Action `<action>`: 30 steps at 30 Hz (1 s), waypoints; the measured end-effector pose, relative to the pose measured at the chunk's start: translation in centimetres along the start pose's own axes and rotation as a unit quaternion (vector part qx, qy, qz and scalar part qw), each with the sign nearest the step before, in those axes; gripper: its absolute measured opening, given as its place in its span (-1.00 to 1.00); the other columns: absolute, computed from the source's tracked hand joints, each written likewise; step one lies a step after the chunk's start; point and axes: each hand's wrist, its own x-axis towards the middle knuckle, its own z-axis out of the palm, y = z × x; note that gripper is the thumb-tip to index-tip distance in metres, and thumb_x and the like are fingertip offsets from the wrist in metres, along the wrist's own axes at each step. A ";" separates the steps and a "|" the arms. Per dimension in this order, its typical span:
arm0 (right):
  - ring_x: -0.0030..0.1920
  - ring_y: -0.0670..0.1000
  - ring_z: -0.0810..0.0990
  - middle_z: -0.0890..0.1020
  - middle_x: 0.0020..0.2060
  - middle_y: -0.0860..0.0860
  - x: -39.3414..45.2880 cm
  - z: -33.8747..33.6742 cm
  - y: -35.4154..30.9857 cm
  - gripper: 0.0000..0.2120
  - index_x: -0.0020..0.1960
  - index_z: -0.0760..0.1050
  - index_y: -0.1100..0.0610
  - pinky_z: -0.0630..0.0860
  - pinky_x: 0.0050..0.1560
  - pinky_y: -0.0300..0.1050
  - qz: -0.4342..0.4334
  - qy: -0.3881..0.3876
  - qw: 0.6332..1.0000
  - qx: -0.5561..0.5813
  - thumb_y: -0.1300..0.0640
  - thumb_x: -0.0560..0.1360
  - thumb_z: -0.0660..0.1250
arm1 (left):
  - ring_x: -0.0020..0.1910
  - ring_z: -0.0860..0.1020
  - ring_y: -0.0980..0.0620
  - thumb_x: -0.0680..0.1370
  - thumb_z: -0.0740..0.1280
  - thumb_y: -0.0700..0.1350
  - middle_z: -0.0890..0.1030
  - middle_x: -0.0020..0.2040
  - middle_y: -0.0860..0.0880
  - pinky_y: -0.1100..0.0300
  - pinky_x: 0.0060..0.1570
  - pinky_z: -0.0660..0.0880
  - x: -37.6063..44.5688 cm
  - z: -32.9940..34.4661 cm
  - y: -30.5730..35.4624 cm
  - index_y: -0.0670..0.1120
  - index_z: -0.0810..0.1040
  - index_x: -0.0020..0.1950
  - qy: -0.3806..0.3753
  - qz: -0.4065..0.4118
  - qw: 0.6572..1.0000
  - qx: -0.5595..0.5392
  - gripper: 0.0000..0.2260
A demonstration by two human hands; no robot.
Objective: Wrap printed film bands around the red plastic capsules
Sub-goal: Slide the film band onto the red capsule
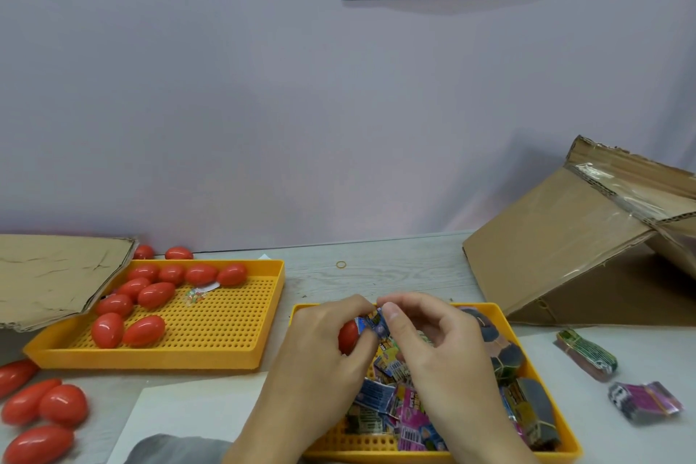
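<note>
Head view: I am holding a red capsule (348, 337) in my left hand (331, 347), fingers curling round it to steady it above the right yellow tray (504, 313). My right hand (433, 335) is pinching a printed film band (371, 324) against the capsule, probably working it on. Loose bands (395, 403) are lying in this tray, within easy reach. Bare capsules (150, 294) are waiting in the left tray (226, 354) and on the bench (395, 267).
</note>
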 end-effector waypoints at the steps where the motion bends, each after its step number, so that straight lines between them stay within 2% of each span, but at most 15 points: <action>1: -0.10 -0.17 0.65 0.70 -0.22 -0.17 0.0 0.0 0.0 -0.86 -0.19 0.66 -0.09 0.58 -0.15 -0.27 -0.006 0.004 1.000 -0.008 0.12 0.50 0.42 | -0.38 0.46 0.12 0.48 0.24 -0.02 0.51 -0.38 0.12 0.36 -0.39 0.30 0.0 0.0 0.0 0.07 0.58 -0.18 0.000 -0.002 1.000 -0.008 -0.87; 3: -0.13 -0.18 0.66 0.70 -0.25 -0.18 0.1 0.0 0.1 -0.81 -0.24 0.65 -0.11 0.57 -0.14 -0.31 -0.011 0.015 1.000 -0.017 0.13 0.50 0.42 | -0.40 0.44 0.13 0.48 0.26 -0.01 0.49 -0.40 0.10 0.38 -0.39 0.30 -0.1 0.0 0.0 0.09 0.57 -0.20 0.001 -0.020 0.999 -0.033 -0.88; 6: -0.17 -0.16 0.66 0.70 -0.27 -0.17 0.1 0.0 0.3 -0.80 -0.25 0.64 -0.11 0.59 -0.18 -0.23 0.002 0.027 0.999 -0.024 0.13 0.51 0.42 | -0.36 0.43 0.15 0.51 0.32 0.00 0.49 -0.40 0.12 0.33 -0.31 0.34 -0.1 0.0 0.1 0.12 0.58 -0.20 -0.005 -0.062 0.996 -0.061 -0.90; 9: -0.21 -0.15 0.65 0.70 -0.29 -0.15 0.2 -0.1 0.4 -0.83 -0.23 0.65 -0.08 0.55 -0.22 -0.27 0.011 0.037 0.999 -0.026 0.12 0.51 0.42 | -0.39 0.45 0.20 0.52 0.37 -0.06 0.53 -0.40 0.14 0.30 -0.35 0.39 0.1 -0.2 0.3 0.11 0.60 -0.20 0.016 -0.085 0.992 -0.092 -0.89; 11: -0.20 -0.15 0.64 0.69 -0.28 -0.14 0.2 -0.1 0.3 -0.84 -0.23 0.66 -0.08 0.51 -0.23 -0.29 0.017 0.026 0.999 -0.017 0.10 0.51 0.41 | -0.39 0.46 0.18 0.51 0.38 -0.08 0.55 -0.38 0.09 0.19 -0.35 0.45 0.2 -0.3 0.4 0.06 0.61 -0.22 0.029 -0.092 0.991 -0.092 -0.89; 13: -0.17 -0.17 0.63 0.68 -0.26 -0.14 0.0 0.0 0.0 -0.83 -0.17 0.64 -0.17 0.51 -0.23 -0.28 0.019 -0.001 1.000 -0.006 0.09 0.52 0.38 | -0.37 0.49 0.15 0.52 0.39 -0.10 0.57 -0.36 0.05 0.08 -0.28 0.50 0.2 -0.2 0.3 0.02 0.62 -0.23 0.035 -0.099 0.991 -0.085 -0.88; 15: -0.17 -0.18 0.61 0.67 -0.25 -0.14 -0.1 0.1 -0.2 -0.80 -0.13 0.60 -0.21 0.51 -0.22 -0.26 0.019 -0.018 1.000 0.002 0.10 0.54 0.36 | -0.38 0.49 0.16 0.51 0.39 -0.11 0.57 -0.36 0.06 0.12 -0.32 0.49 0.3 -0.2 0.2 0.02 0.63 -0.23 0.040 -0.104 0.990 -0.089 -0.88; 19: -0.26 -0.19 0.55 0.62 -0.33 -0.14 0.0 0.0 -0.4 -0.82 -0.15 0.61 -0.15 0.48 -0.19 -0.21 0.024 -0.006 0.999 0.021 0.10 0.54 0.35 | -0.47 0.45 0.17 0.54 0.36 -0.12 0.53 -0.45 0.11 0.30 -0.45 0.38 0.4 -0.3 0.3 0.01 0.66 -0.20 0.048 -0.137 0.971 -0.189 -0.85; 26: -0.27 -0.23 0.56 0.66 -0.31 -0.13 -0.2 0.0 -0.7 -0.82 -0.18 0.67 -0.03 0.46 -0.25 -0.35 0.050 -0.041 0.998 0.009 0.07 0.54 0.34 | -0.53 0.42 0.14 0.56 0.33 -0.15 0.49 -0.50 0.07 0.26 -0.51 0.41 0.5 -0.4 0.3 -0.01 0.65 -0.20 0.054 -0.157 0.956 -0.243 -0.82; 30: -0.31 -0.23 0.56 0.64 -0.36 -0.15 -0.2 0.1 -0.8 -0.80 -0.22 0.67 -0.07 0.43 -0.29 -0.39 0.070 -0.073 0.995 0.008 -0.01 0.54 0.33 | -0.54 0.40 0.13 0.58 0.31 -0.16 0.47 -0.49 0.05 0.24 -0.52 0.42 0.6 -0.4 0.1 0.03 0.64 -0.18 0.053 -0.163 0.953 -0.248 -0.80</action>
